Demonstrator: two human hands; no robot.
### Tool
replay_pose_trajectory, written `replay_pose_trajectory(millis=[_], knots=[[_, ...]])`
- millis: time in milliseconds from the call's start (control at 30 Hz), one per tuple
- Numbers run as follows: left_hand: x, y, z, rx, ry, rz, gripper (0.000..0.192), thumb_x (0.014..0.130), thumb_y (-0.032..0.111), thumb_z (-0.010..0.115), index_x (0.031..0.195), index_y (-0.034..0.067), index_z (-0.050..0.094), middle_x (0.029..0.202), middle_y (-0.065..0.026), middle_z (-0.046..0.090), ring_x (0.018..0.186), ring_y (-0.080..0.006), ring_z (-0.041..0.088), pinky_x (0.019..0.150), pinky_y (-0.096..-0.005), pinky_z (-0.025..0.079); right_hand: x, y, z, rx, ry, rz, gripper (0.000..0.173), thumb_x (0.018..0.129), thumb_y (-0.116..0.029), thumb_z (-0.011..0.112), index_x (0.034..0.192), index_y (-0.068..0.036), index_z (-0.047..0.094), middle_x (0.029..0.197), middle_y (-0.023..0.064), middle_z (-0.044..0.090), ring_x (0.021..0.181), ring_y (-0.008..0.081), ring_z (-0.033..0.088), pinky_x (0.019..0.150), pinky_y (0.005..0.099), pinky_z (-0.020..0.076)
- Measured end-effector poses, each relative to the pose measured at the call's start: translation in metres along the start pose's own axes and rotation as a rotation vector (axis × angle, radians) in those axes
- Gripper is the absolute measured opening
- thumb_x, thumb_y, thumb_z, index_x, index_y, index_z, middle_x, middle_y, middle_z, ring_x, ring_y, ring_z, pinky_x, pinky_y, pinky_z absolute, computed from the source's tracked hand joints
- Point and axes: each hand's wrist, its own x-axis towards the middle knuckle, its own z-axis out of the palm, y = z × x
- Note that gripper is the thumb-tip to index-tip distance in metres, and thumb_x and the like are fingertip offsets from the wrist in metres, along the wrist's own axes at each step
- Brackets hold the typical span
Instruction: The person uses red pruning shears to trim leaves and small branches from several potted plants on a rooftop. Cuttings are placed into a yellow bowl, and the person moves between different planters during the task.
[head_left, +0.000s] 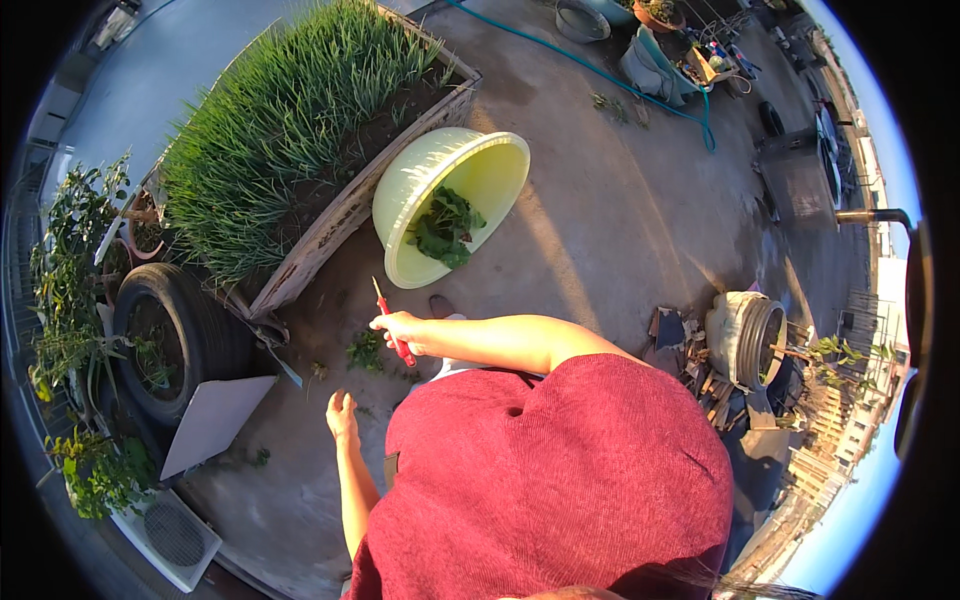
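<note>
My right hand (401, 332) grips the handle of a small red-handled tool (385, 307), which looks like a knife. Its thin, pale blade points toward a light yellow-green plastic basin (454, 150). The basin is tilted toward me, with a bunch of dark leafy greens (448, 229) inside. Lower down, my left hand (343, 416) hangs over the concrete with nothing visible in it. Low green leaves (365, 350) grow or lie on the ground between my two hands. Part of a dark shoe (441, 306) shows beyond my right forearm.
A wooden planter box (367, 184) of dense green onion-like plants (300, 127) borders the basin. Left are a tyre planter (180, 330), a pale board (217, 427) and an outdoor air-conditioner unit (169, 536). A teal hose (559, 52) crosses the concrete. A bucket (739, 337) stands among wood scraps.
</note>
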Motion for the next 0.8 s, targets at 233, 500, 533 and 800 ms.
replay_pose_trajectory(millis=[233, 500, 533, 800], knots=[[-0.027, -0.014, -0.024, -0.125, 0.062, 0.113, 0.041, 0.092, 0.015, 0.065, 0.127, -0.002, 0.055, 0.105, -0.0085, 0.066, 0.086, -0.0157, 0.062, 0.081, -0.0285, 0.050, -0.014, 0.017, 0.049, -0.075, -0.045, 0.048, 0.033, 0.084, -0.034, 0.070, 0.105, -0.013, 0.056, 0.083, 0.0054, 0.055, 0.066, 0.0167, 0.055, 0.063, 0.0374, 0.0491], [-0.097, -0.036, -0.112, 0.078, 0.177, 0.272, 0.044, 0.090, 0.025, 0.063, 0.127, 0.003, 0.058, 0.112, -0.0153, 0.068, 0.103, -0.0253, 0.066, 0.091, -0.0341, 0.050, -0.039, 0.075, 0.145, -0.240, -0.183, 0.160, 0.024, 0.086, -0.034, 0.069, 0.083, -0.014, 0.056, 0.078, 0.0047, 0.064, 0.066, 0.0221, 0.064, 0.067, 0.0430, 0.0546], [-0.109, -0.050, -0.127, 0.086, 0.218, 0.268, 0.043, 0.090, 0.025, 0.064, 0.127, 0.003, 0.059, 0.112, -0.0152, 0.069, 0.103, -0.0254, 0.066, 0.091, -0.0344, 0.051, -0.043, 0.087, 0.160, -0.268, -0.240, 0.182, 0.024, 0.086, -0.034, 0.069, 0.083, -0.014, 0.056, 0.078, 0.0045, 0.064, 0.067, 0.0222, 0.064, 0.068, 0.0431, 0.0548], [-0.202, -0.195, -0.245, 0.109, 0.510, 0.068, 0.039, 0.089, 0.022, 0.066, 0.123, 0.003, 0.061, 0.106, -0.0114, 0.070, 0.093, -0.0206, 0.067, 0.085, -0.0320, 0.052, -0.063, 0.168, 0.249, -0.430, -0.324, 0.246, 0.021, 0.087, -0.035, 0.068, 0.079, -0.017, 0.060, 0.078, 0.0043, 0.066, 0.068, 0.0217, 0.066, 0.069, 0.0428, 0.0555]])
